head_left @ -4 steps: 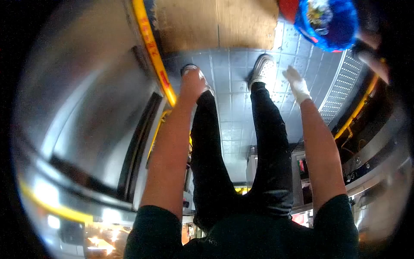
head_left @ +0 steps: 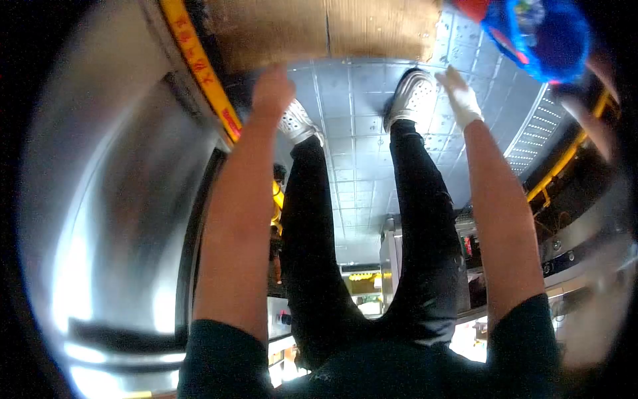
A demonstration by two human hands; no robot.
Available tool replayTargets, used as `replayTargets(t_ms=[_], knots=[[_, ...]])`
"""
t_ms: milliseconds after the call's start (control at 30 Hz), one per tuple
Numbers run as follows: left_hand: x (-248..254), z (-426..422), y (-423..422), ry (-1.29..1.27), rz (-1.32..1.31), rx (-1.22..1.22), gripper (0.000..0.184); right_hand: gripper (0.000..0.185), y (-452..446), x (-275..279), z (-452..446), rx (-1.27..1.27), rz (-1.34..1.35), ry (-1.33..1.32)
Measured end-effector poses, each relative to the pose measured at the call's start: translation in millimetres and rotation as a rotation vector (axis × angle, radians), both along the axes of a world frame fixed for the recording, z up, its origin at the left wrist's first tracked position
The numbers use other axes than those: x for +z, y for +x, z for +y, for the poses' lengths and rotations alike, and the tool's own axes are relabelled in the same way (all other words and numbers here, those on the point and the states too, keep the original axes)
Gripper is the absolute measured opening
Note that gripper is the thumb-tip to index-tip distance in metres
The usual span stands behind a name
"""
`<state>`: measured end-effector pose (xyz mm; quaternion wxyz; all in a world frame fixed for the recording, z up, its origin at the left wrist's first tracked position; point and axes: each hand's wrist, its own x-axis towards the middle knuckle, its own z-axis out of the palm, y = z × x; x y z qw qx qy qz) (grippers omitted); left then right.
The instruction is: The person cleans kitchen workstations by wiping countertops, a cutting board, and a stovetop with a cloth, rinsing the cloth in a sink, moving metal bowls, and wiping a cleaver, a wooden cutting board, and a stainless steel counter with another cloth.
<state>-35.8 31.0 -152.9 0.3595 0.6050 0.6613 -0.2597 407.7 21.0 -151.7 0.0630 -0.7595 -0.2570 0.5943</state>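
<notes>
My left hand [head_left: 272,90] is bare and hangs above my left shoe [head_left: 299,122], near the lower edge of a cardboard sheet [head_left: 379,30] on the floor. Blur hides its fingers, so I cannot make out whether they are closed. On the right, my right hand [head_left: 458,96] wears a white glove and is held over the tiled floor beside my right shoe [head_left: 413,96]. Its fingers reach forward, somewhat apart, and nothing shows in them.
A bin with a blue liner [head_left: 565,40] stands at the upper right, with part of another person's arm [head_left: 588,123] beside it. A perforated drain grate [head_left: 535,133] runs along the right. A yellow strip [head_left: 199,63] edges the metal surface [head_left: 113,179] at left.
The view has shifted, with the cardboard and bin sitting higher. My left hand has moved left and up, off my left shoe towards the cardboard's edge. My right hand is nearly where it was.
</notes>
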Motion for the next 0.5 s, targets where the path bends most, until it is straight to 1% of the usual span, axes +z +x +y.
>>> replayTargets(t_ms=[33,67,167,200,267,300,333,367,433,467,500], knots=[[-24.7,15.6,1.6,-0.012,0.005,0.019,0.051,0.088,9.4,-40.1,6.6,0.028,-0.069,0.033],[-35.3,10.2,7.9,-0.072,0.004,0.039,0.052,0.088,15.4,-51.8,-8.0,-0.023,-0.079,0.018],[-99.6,9.1,-6.7,0.153,0.060,-0.002,0.063,0.086,6.5,-106.3,10.3,-0.113,-0.070,0.047],[-108.2,4.7,-4.9,0.173,0.077,-0.034,0.068,0.080,6.8,-115.6,14.7,-0.052,0.028,0.078],[-118.5,-4.0,-7.2,0.222,0.120,-0.099,0.078,0.074,-12.8,-130.3,14.0,-0.177,-0.058,0.119],[-122.7,-12.3,-8.6,0.247,0.115,-0.098,0.083,0.071,-19.9,-131.7,11.5,-0.240,-0.105,0.137],[-124.7,-17.1,-8.8,0.278,0.109,-0.097,0.088,0.061,-13.7,-135.0,12.8,-0.196,-0.175,0.058],[-128.2,-19.1,-10.0,0.318,0.106,-0.092,0.093,0.060,-7.4,-132.5,12.6,-0.215,-0.092,0.015],[-116.6,-18.8,-3.7,0.294,0.149,-0.130,0.091,0.059,1.0,-111.0,7.5,-0.250,0.081,-0.069],[-108.6,-17.1,-5.2,0.279,0.176,-0.148,0.091,0.059,-0.3,-95.6,8.3,-0.161,0.019,-0.042],[-110.3,-17.5,-11.2,0.281,0.092,-0.031,0.089,0.066,1.0,-72.7,9.4,-0.115,0.056,-0.013]])
